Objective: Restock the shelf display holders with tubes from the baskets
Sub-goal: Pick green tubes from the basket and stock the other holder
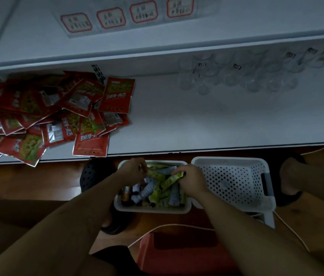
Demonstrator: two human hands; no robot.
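Head view: along the top edge, red-bordered price labels (pixel 143 11) carry writing too blurred to read. Red sachets (pixel 89 144) with white Chinese characters lie heaped on the shelf (pixel 197 120) at left. Clear display holders (pixel 236 76) stand at upper right. At lower centre, the left hand (pixel 132 170) and right hand (pixel 192 179) each grip green tubes (pixel 170 181) over the tube-filled basket (pixel 153 211). A perforated basket (pixel 236 180) sits just beside it at right.

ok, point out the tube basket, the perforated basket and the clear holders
tube basket (pixel 153 210): head view, near rim.
perforated basket (pixel 236 159): head view, far rim.
clear holders (pixel 236 76): head view, middle of the cluster.
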